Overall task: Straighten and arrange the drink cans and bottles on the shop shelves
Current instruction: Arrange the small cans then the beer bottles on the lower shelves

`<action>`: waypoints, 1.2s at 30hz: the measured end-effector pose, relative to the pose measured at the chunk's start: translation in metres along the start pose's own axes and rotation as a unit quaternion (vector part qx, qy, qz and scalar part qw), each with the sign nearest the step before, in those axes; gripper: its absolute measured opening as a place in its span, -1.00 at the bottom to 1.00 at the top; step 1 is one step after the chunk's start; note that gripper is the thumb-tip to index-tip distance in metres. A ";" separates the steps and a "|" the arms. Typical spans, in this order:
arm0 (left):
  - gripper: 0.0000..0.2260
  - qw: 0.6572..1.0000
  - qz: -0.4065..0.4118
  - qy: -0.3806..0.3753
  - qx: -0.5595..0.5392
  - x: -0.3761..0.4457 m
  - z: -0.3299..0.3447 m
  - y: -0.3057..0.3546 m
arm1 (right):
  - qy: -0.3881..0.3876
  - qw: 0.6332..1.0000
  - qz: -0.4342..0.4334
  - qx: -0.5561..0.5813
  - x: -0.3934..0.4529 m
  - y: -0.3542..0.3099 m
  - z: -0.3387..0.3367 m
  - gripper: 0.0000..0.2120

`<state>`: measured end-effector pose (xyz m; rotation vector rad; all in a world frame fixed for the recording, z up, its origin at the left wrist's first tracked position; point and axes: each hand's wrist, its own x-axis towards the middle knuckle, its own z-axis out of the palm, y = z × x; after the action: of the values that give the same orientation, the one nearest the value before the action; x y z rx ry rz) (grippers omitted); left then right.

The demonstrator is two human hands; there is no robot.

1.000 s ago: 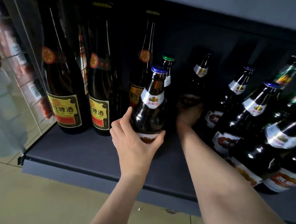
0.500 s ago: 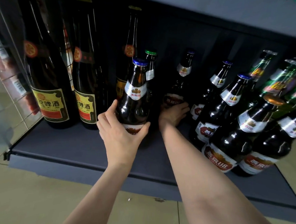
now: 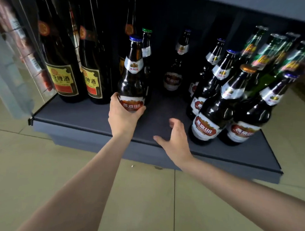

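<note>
Left hand [image 3: 124,116] gripping brown bottle [image 3: 132,82] low on label, upright mid-shelf [image 3: 87,114], likely for aligning | right hand [image 3: 175,139] spread, empty, over front edge near bottle cluster [image 3: 220,101]

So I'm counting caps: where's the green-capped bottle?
Head view, left of centre: the green-capped bottle stands directly behind the blue-capped bottle that the left hand grips.

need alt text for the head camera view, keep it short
A person's left hand grips a brown beer bottle standing on a dark shop shelf, while the open right hand hovers beside it. More bottles stand left, behind and right.
</note>
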<state>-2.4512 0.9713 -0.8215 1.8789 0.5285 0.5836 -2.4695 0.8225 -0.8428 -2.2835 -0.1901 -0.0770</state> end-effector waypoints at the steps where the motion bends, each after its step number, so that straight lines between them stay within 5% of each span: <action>1: -0.30 1.000 -0.005 0.000 0.002 -0.004 0.001 0.003 | -0.011 1.000 -0.004 -0.007 -0.011 0.005 -0.010 -0.40; 7: -0.35 0.999 -0.001 -0.032 -0.002 -0.035 0.022 0.016 | 0.018 0.999 0.027 -0.019 -0.051 0.044 -0.067 -0.79; 15: -0.32 0.996 0.024 -0.086 -0.022 -0.037 0.076 0.034 | 0.119 0.989 0.079 0.046 -0.028 0.063 -0.082 -0.34; 23: -0.20 0.989 0.099 -0.101 0.042 -0.035 0.089 0.014 | 0.161 0.983 0.038 0.078 -0.006 0.067 -0.069 -0.26; 36: -0.25 0.994 0.073 -0.069 0.043 -0.010 0.132 0.022 | 0.163 0.980 0.034 0.106 0.002 0.075 -0.066 -0.28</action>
<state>-2.3757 0.8630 -0.8464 2.0343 0.3335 0.5287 -2.4552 0.7243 -0.8544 -2.0283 0.0500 -0.3741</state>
